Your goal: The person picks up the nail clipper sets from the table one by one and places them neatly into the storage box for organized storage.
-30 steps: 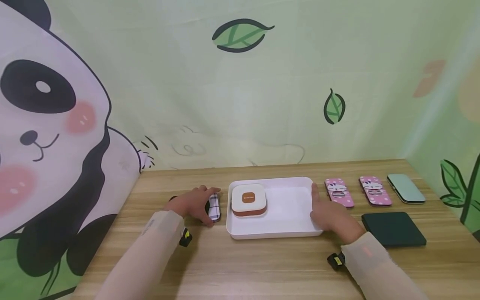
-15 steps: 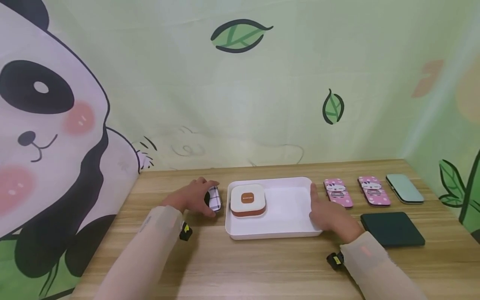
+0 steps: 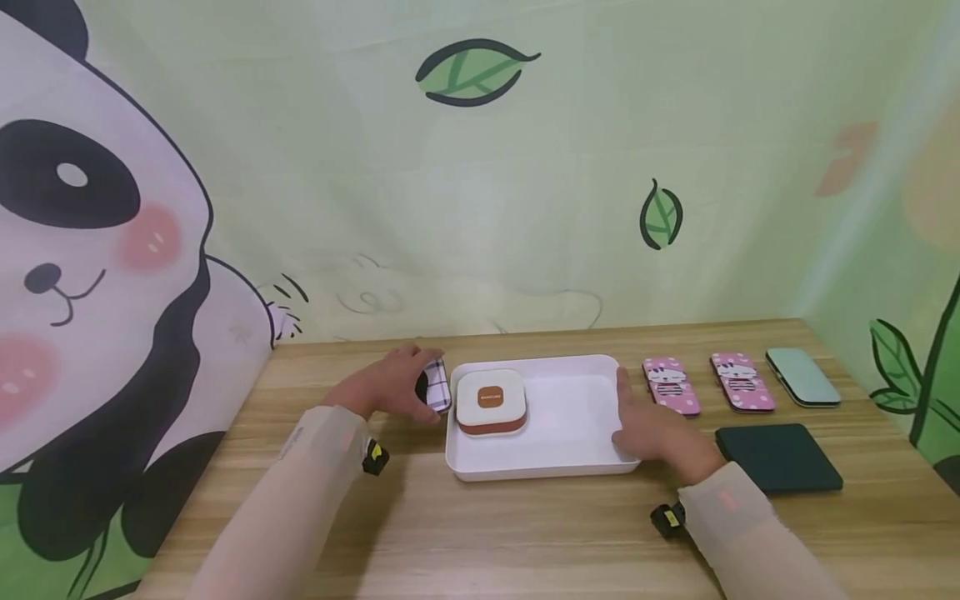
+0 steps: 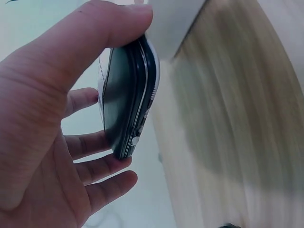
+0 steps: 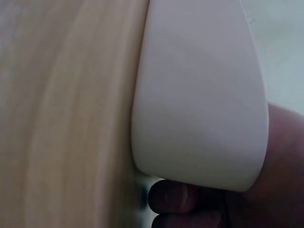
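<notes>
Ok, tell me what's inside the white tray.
One white and brown box sits in the left end of the tray. The tray floor under the box is covered, so it can't be seen.

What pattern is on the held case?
The case shows white plaid with dark lines, clearest in the head view.

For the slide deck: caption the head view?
Left hand holds a plaid case beside a tray with a box; right hand grips the tray's right end.

Wood-grain tabletop [image 3: 510, 533], far edge against pale green printed backdrop [image 3: 315, 183]. Big panda print [image 3: 97, 308] at left; two outlined leaf prints, larger [image 3: 472, 73] mid, smaller [image 3: 661, 217] right of it. Leafy plant print [image 3: 896, 367] far right. Diagonal pale light streak [image 3: 862, 200] near right corner.
</notes>
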`<state>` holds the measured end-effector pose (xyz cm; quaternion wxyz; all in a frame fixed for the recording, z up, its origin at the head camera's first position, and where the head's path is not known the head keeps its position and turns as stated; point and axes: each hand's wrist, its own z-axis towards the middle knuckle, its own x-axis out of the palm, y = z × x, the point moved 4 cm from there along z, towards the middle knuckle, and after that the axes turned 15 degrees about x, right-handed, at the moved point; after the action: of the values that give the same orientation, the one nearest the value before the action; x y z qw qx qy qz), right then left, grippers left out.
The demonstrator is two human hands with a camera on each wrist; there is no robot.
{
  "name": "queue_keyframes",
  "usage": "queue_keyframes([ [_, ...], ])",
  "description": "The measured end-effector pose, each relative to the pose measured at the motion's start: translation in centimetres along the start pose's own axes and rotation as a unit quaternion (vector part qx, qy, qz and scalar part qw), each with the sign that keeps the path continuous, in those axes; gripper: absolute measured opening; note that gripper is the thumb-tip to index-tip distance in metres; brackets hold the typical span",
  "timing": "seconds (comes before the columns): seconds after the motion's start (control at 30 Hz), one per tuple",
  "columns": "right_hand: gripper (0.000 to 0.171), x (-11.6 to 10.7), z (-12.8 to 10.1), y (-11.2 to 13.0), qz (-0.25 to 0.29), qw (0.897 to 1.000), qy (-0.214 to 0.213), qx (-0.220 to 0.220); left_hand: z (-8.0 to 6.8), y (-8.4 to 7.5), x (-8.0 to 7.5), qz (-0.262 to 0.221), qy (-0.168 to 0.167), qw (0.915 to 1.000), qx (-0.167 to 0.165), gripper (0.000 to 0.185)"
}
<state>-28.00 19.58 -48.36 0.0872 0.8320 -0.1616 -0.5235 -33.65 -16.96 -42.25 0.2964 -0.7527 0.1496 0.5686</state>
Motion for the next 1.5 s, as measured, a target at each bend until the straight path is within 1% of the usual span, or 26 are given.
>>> queue_keyframes([
  [0.1,0.102,0.1,0.3,-0.2,0.007,1.000,0.007,-0.010,0.4,-0.6,-0.3,0.014,-0.007,0.9998,0.009,0.101],
  [0.2,0.103,0.1,0.5,-0.3,0.014,1.000,0.011,-0.017,0.8,-1.4,-0.5,0.026,-0.011,0.9994,0.020,0.101],
  [0.33,0.101,0.1,0.3,-0.3,0.021,0.999,0.017,-0.027,1.3,-2.5,-0.6,0.033,-0.007,0.9993,0.017,0.104],
  [0.53,0.098,0.1,-0.2,-0.3,0.028,0.999,0.023,-0.022,2.3,-4.1,-0.8,0.048,0.002,0.9986,0.024,0.106],
  [0.8,0.097,0.0,-0.3,-0.1,0.027,0.999,0.026,-0.003,3.4,-5.6,-1.3,0.045,0.017,0.9983,0.033,0.103],
  [0.97,0.096,0.1,0.0,0.0,0.025,0.999,0.021,-0.005,4.0,-6.5,-1.7,0.047,0.023,0.9979,0.039,0.101],
  [1.27,0.094,0.0,0.3,-0.1,0.018,1.000,0.021,-0.008,5.3,-8.4,-1.4,0.031,0.040,0.9981,0.034,0.101],
  [1.33,0.093,-0.1,0.2,-0.1,0.016,1.000,0.020,-0.008,5.7,-9.0,-1.4,0.027,0.043,0.9979,0.040,0.099],
  [1.5,0.092,-0.3,0.0,-0.1,0.011,1.000,0.020,-0.009,6.9,-10.4,-1.5,0.037,0.040,0.9962,0.067,0.095],
])
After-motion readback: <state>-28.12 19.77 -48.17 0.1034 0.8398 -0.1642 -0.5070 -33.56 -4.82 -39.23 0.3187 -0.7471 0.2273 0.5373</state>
